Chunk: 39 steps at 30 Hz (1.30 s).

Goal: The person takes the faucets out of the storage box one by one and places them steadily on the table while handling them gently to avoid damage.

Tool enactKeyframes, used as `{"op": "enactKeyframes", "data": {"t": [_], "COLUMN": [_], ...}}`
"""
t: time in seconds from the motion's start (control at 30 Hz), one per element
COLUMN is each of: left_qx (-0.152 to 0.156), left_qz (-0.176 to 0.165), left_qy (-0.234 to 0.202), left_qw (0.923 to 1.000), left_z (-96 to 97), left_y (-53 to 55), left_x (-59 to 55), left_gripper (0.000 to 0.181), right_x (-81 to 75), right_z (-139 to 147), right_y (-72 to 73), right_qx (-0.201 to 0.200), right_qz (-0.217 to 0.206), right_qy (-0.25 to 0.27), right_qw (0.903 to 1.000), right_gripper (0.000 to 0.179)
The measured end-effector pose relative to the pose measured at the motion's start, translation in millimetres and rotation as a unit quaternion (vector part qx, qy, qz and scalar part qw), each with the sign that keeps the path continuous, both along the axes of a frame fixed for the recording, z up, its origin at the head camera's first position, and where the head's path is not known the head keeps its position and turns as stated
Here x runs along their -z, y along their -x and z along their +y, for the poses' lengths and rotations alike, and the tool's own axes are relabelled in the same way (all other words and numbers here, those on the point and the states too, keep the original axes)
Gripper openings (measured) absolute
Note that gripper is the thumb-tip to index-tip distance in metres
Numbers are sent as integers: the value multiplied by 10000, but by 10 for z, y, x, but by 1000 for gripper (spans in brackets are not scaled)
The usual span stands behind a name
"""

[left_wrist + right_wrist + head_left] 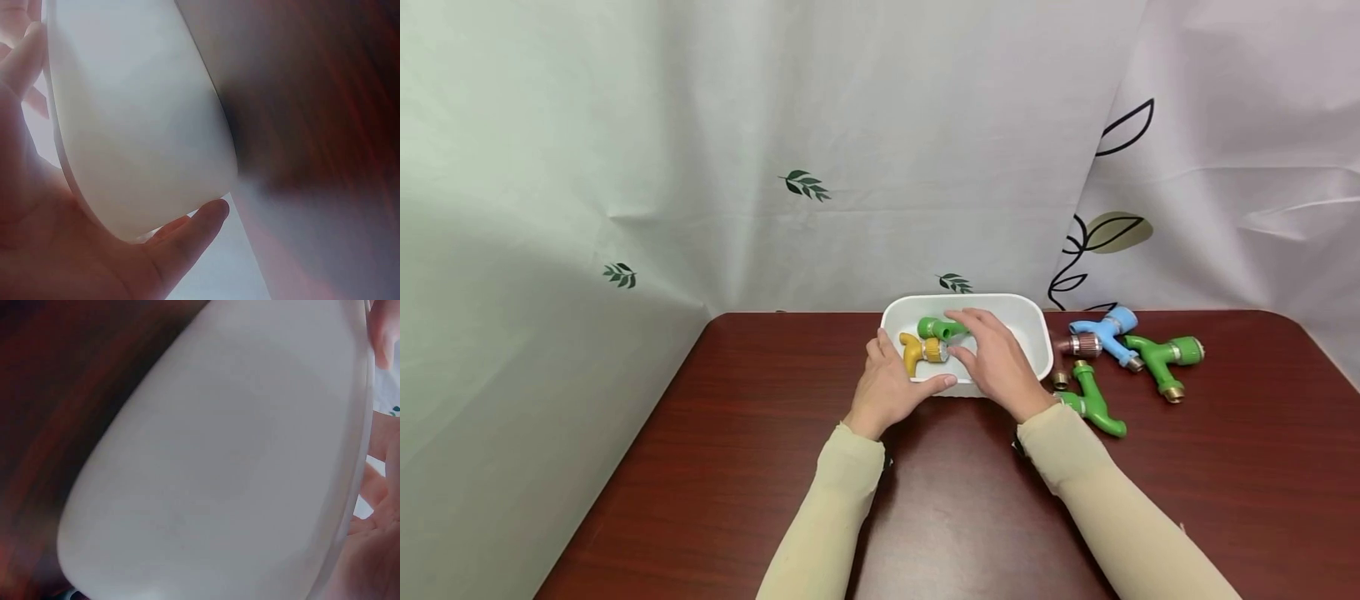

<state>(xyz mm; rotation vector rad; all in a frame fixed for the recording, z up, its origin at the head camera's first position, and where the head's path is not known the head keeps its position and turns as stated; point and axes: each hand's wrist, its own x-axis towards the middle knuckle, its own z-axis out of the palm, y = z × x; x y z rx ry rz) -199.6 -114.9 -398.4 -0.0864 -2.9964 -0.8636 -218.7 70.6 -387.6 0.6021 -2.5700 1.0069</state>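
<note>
A white plastic tub (1036, 337) stands at the back of the table, with a yellow tap (913, 350) and a green tap (929, 327) inside. My left hand (887, 379) holds the tub's near left corner, thumb along the front rim and fingers at the left side. In the left wrist view, a finger (194, 240) lies against the outer wall. My right hand (992, 358) reaches over the front rim, thumb and fingers spread apart. Its fingertips are above the green tap, which they partly hide. The right thumb is close beside the yellow tap's knob.
Right of the tub lie a blue tap (1105, 329), a brown tap (1082, 345) and two green taps, one farther right (1161, 357) and one nearer me (1093, 404). The nearer green tap is partly behind my right wrist. A pale curtain (865, 242) hangs behind the dark red table (737, 433).
</note>
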Motion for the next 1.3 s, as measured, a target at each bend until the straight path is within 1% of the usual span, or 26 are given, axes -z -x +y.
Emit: {"op": "enactKeyframes", "data": {"t": [0.2,0.3,0.53,0.67,0.77,0.87,0.93,1.07,1.13,1.3], "left_qx": [10,2,5,16,39,46,39,23,21,44], "left_qz": [-16,-11,10,15,25,44,35,10,-5,32], "left_qy": [27,54,128,96,86,76,68,66,76,44], "left_qw": [10000,10000,9999,10000,10000,10000,10000,10000,10000,10000], "left_z": [7,9,11,7,4,1,-1,-1,0,4], "left_y": [-7,-8,-4,-3,-1,1,1,1,1,-13], "left_x": [-11,-9,-4,-6,-5,0,1,0,-3,-16], "left_gripper": [135,135,135,135,135,134,134,135,135,134], "right_x": [-10,14,69,69,73,87,93,98,95,93], "right_z": [-14,-11,-18,-31,-38,-47,-54,-66,-67,-66], "right_y": [96,127,162,173,177,191,196,194,189,184], "right_qx": [-168,-236,-312,-454,-540,-613,-586,-359,-247,-114], "right_qz": [-335,-402,-695,-652,-472,-319,-342,-592,-668,-648], "right_qy": [-185,-307,-526,-614,-650,-556,-423,-254,-264,-324], "right_qw": [9991,9984,9957,9949,9953,9961,9968,9973,9971,9973], "right_gripper": [56,58,55,49,43,38,33,22,16,6]}}
